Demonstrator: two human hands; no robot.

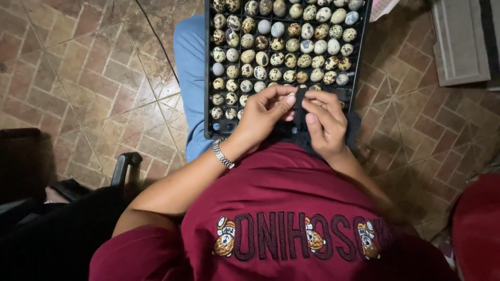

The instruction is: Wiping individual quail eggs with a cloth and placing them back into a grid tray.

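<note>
Tray (208, 78) of speckled eggs (284, 44) rests on our lap, in easy reach. Left hand (263, 117) and right hand (325, 122) pinch together at its near edge; what they grasp, we cannot tell.

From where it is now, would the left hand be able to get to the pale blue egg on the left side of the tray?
Probably yes. The left hand sits over the near edge of the black tray, and the pale blue egg lies uncovered a few rows ahead with nothing above it. The hand seems busy pinching something small with the right hand.
</note>
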